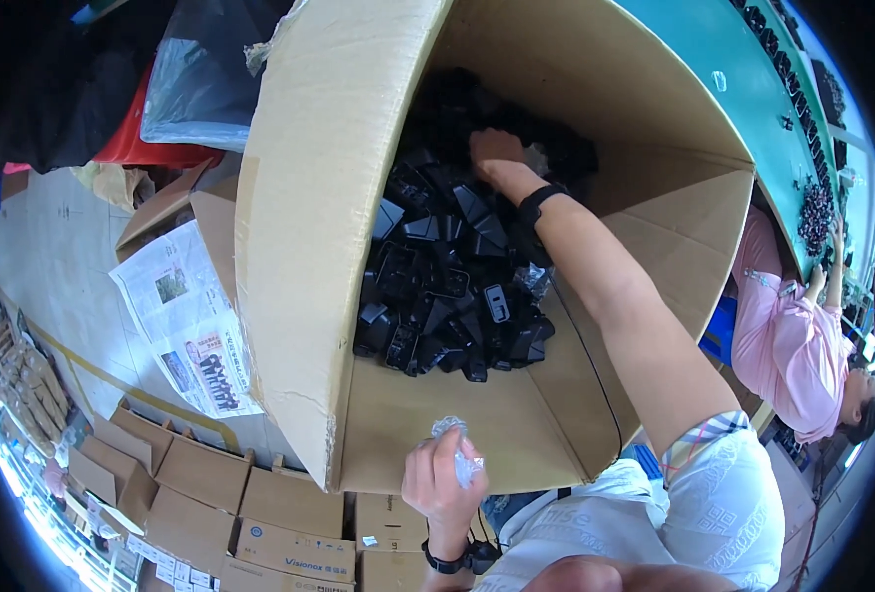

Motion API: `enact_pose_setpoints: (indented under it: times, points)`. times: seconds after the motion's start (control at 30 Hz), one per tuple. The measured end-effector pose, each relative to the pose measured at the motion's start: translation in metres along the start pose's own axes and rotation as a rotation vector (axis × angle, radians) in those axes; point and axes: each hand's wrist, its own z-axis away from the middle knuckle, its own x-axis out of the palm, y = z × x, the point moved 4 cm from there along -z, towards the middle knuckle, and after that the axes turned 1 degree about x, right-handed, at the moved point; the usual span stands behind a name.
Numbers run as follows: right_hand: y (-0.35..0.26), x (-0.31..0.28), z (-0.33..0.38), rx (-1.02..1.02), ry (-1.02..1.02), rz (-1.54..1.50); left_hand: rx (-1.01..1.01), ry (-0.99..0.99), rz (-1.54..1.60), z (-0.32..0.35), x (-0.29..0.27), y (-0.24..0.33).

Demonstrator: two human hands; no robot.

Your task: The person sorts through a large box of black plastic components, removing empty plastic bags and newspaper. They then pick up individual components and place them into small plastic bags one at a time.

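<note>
Deep in carton (309, 197), right hand (494, 148) among black parts (447, 286), grip unclear, left hand (442, 479) clenching plastic (462, 459).

Plain tan-brown on the big cardboard box (299, 247), paler on its inner walls. Glossy black, with grey glints, on the heap of plastic parts (447, 276) inside. Black too on the wristband (534, 205) at the far right wrist. Clear, whitish crinkle on the scrap of film (460, 456) in the near left hand (442, 483). White with faint grey print and a plaid cuff on the sleeve (719, 493), near right. Pink on a co-worker's shirt (788, 345), far right. Teal-green on the table top (728, 79) beyond. Black-and-white print with small colour photos on the newspaper (186, 316), left. Red cloth (146, 143) under a dark plastic bag (200, 69), far left.
</note>
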Motion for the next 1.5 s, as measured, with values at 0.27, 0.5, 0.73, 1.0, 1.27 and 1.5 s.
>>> enact_pose_setpoints:
  times: [0.27, 0.5, 0.73, 1.0, 1.27, 1.5]
  points:
    - [0.038, -0.021, 0.014, -0.038, -0.076, 0.012, -0.005, 0.024, 0.023, -0.001, -0.002, -0.003]
    - [0.094, -0.078, 0.013, -0.184, 0.178, -0.109, 0.029, 0.043, 0.07, 0.0, -0.003, -0.004]
    - [0.079, -0.095, 0.037, -0.321, -0.001, -0.263, 0.066, 0.072, 0.032, 0.001, -0.002, -0.006]
    - [0.102, -0.046, 0.065, -0.164, -0.391, 0.457, 0.075, 0.078, 0.046, 0.001, 0.001, -0.004]
    - [0.036, -0.063, 0.053, -0.441, -0.179, 0.204, 0.074, 0.095, 0.038, 0.002, -0.001, -0.004]
    - [0.06, -0.054, 0.028, -0.637, 0.358, 0.236, 0.069, 0.082, 0.041, 0.004, -0.004, -0.006]
